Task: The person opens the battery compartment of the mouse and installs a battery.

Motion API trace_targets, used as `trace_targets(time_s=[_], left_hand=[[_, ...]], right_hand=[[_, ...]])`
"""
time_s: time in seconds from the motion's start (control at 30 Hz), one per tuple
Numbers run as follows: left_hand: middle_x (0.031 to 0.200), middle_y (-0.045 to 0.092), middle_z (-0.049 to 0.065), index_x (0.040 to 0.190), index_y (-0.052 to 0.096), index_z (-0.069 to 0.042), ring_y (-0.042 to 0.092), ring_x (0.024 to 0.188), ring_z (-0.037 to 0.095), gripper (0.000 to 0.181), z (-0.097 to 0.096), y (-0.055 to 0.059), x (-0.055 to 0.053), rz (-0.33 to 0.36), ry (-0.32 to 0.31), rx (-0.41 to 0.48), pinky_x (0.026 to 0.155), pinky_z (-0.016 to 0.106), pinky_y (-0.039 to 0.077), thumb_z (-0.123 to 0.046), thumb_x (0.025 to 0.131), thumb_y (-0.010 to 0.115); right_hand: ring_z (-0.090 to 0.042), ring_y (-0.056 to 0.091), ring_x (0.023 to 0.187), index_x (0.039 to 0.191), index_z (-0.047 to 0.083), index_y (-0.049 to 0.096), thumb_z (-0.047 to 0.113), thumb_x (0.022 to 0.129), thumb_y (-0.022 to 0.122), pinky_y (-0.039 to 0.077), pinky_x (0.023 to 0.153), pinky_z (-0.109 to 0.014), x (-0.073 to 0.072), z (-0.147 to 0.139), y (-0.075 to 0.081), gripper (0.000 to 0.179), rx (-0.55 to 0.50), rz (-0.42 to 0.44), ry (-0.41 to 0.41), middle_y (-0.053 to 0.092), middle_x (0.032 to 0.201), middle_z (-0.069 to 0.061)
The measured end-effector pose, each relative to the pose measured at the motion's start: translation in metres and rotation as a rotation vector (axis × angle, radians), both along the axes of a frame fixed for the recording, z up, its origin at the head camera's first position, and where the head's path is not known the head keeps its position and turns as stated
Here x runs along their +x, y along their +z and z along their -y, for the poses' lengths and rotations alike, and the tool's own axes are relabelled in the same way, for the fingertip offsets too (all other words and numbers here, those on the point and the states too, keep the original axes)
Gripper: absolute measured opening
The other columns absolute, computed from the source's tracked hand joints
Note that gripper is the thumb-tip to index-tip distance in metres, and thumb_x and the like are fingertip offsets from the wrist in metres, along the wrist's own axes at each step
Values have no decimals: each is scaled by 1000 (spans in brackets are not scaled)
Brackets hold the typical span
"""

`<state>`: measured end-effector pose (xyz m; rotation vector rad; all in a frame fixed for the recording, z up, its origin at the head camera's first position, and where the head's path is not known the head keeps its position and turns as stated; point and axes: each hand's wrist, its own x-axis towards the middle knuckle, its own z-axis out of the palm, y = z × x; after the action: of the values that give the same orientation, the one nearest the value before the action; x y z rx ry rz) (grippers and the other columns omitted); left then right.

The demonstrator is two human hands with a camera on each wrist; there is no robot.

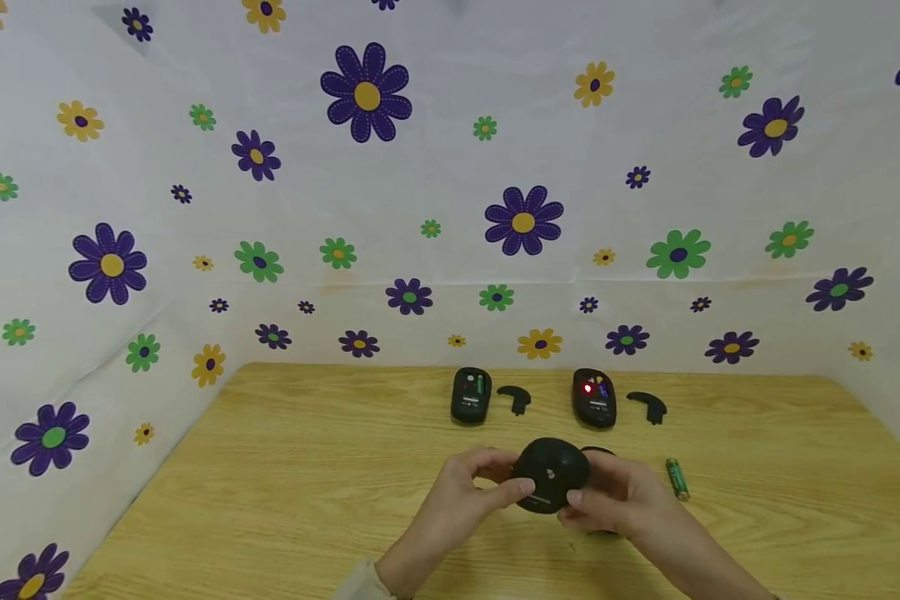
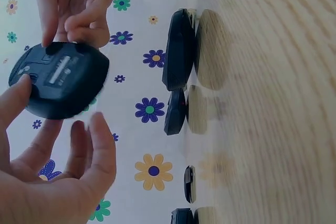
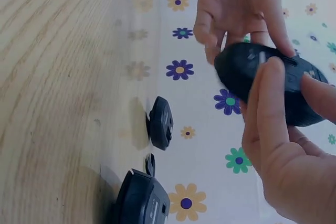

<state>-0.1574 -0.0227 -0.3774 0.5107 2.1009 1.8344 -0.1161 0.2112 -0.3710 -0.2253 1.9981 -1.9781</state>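
Both hands hold a black computer mouse (image 1: 551, 475) up over the table, its underside facing me. My left hand (image 1: 468, 492) grips its left side, thumb on the underside. From the right, my right hand (image 1: 630, 500) pinches it with the thumb at the lower edge. In the left wrist view the mouse (image 2: 68, 85) shows a pale label, and the left fingers curl beneath it. The right wrist view has right-hand fingertips pressing the underside of the mouse (image 3: 262, 77). Behind the right hand lies another black object (image 1: 598, 451), mostly hidden.
Two black mice lie belly-up at the back: one (image 1: 470, 396) with a green battery inside, another (image 1: 594, 400) with a red light glowing. Beside each is a curved black cover, one left (image 1: 517, 397), one right (image 1: 648, 407). A loose green battery (image 1: 677, 479) lies right of the hands.
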Motion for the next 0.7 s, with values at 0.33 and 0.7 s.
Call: trace_targets(time_s=[0.33, 0.7], left_hand=[[107, 69, 12, 127, 61, 7, 71, 97, 25, 33, -4, -2, 3, 127, -80, 206, 73, 40, 64, -3, 96, 68], [116, 65, 6, 151, 48, -17, 63, 103, 21, 75, 0, 2, 0, 165, -185, 115, 89, 35, 58, 6, 85, 75]], right_hand=[[-28, 65, 106, 145, -19, 34, 16, 105, 57, 61, 85, -43, -1, 3, 3, 58, 56, 30, -52, 62, 127, -20], [-32, 66, 99, 159, -1, 16, 9, 106, 52, 63, 73, -48, -1, 4, 0, 65, -31, -28, -9, 46, 140, -34]])
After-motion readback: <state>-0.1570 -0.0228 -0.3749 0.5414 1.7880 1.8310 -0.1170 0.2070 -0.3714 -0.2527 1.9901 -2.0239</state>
